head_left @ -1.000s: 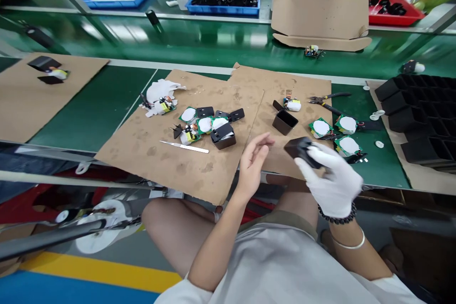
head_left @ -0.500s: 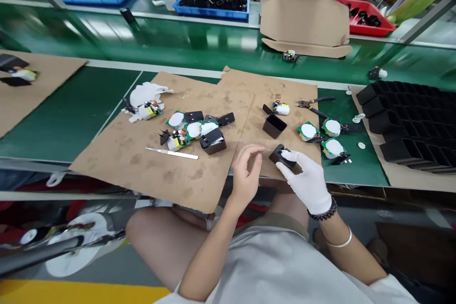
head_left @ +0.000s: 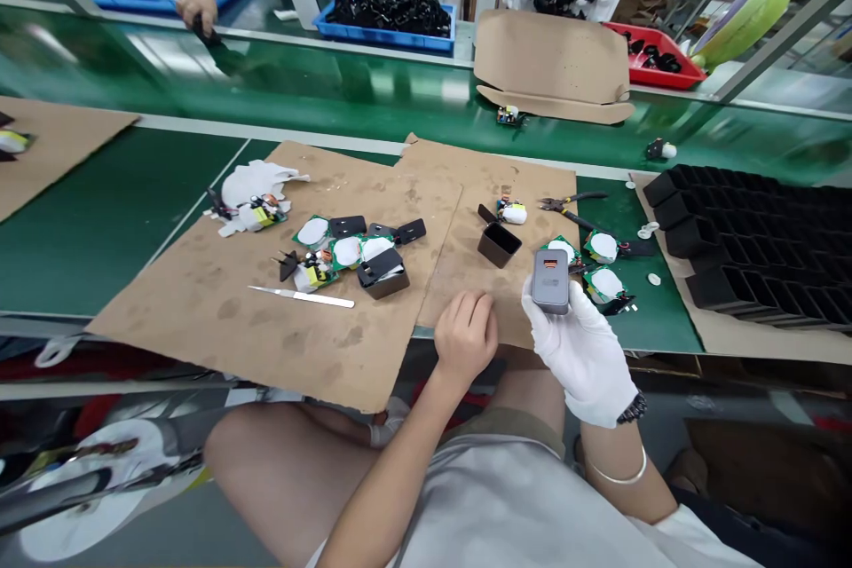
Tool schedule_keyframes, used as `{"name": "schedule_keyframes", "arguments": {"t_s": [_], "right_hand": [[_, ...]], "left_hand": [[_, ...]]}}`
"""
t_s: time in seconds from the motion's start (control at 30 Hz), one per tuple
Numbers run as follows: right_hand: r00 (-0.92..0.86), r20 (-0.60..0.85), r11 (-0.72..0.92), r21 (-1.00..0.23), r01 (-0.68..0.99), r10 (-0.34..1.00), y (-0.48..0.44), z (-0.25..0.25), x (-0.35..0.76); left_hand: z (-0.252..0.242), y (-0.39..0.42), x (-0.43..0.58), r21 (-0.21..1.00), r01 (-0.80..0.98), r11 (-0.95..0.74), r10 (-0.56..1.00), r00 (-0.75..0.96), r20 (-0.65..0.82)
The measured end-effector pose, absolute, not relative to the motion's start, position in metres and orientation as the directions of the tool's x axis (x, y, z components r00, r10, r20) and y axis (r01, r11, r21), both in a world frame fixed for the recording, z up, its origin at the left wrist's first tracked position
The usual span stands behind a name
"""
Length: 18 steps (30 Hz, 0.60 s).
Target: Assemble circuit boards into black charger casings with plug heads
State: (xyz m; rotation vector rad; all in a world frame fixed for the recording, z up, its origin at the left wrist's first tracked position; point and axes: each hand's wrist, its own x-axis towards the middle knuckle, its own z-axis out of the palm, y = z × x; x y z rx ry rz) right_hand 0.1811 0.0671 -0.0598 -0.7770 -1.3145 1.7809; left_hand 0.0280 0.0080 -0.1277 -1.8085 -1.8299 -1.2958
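Note:
My right hand (head_left: 582, 355), in a white glove, holds a small black charger block (head_left: 551, 282) upright, its face with an orange port turned toward me. My bare left hand (head_left: 466, 333) is curled at the front edge of the cardboard sheet (head_left: 293, 346), with nothing visible in it. Beyond my hands stands an open black case (head_left: 499, 244), next to a small circuit board (head_left: 511, 211). Green boards with white discs (head_left: 604, 246) lie at the right. More boards (head_left: 346, 251) and a filled black case (head_left: 383, 273) are left of centre, behind white tweezers (head_left: 302, 295).
Black-handled pliers (head_left: 572, 198) lie behind the right boards. Rows of black cases (head_left: 752, 240) fill the far right. A crumpled white glove (head_left: 256, 182) is at the left. Across the green line stand a blue tray (head_left: 390, 44) and a red tray (head_left: 666, 75); a person's hand (head_left: 198, 7) holds a black item.
My right hand has raised and turned the block, showing its port face. My left hand has curled its fingers and moved lower. Across the line, a person's hand has come to a black item.

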Motion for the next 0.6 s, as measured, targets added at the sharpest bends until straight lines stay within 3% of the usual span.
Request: {"name": "schedule_keyframes", "arguments": {"t_s": [0.1, 0.23, 0.33, 0.43, 0.5, 0.53, 0.6], "right_hand": [[-0.476, -0.094, -0.272, -0.907, -0.321, 0.875, 0.061, -0.053, 0.177], [-0.382, -0.255, -0.437, -0.722, -0.536, 0.888, 0.046, -0.038, 0.168], [-0.300, -0.303, -0.425, -0.696, -0.578, 0.905, 0.040, -0.025, 0.163], [-0.256, -0.163, -0.260, -0.873, -0.412, 0.953, 0.063, -0.012, 0.163], [-0.233, 0.045, 0.000, -0.981, -0.193, 0.971, 0.103, 0.000, 0.163], [-0.229, 0.187, 0.180, -0.982, -0.051, 0.955, 0.129, 0.008, 0.162], [-0.254, 0.410, 0.477, -0.813, 0.335, 0.876, 0.190, 0.022, 0.156]], "left_hand": [[-0.127, 0.009, 0.029, 0.360, 0.916, -0.175, 0.649, -0.168, 0.742], [-0.125, 0.008, 0.029, 0.338, 0.929, -0.151, 0.640, -0.169, 0.749], [-0.124, 0.008, 0.030, 0.321, 0.937, -0.140, 0.638, -0.163, 0.753], [-0.124, 0.008, 0.031, 0.307, 0.942, -0.132, 0.627, -0.161, 0.762], [-0.124, 0.009, 0.032, 0.283, 0.951, -0.124, 0.616, -0.150, 0.773], [-0.125, 0.010, 0.032, 0.266, 0.957, -0.120, 0.610, -0.140, 0.780], [-0.126, 0.011, 0.034, 0.230, 0.966, -0.116, 0.593, -0.119, 0.797]]}}
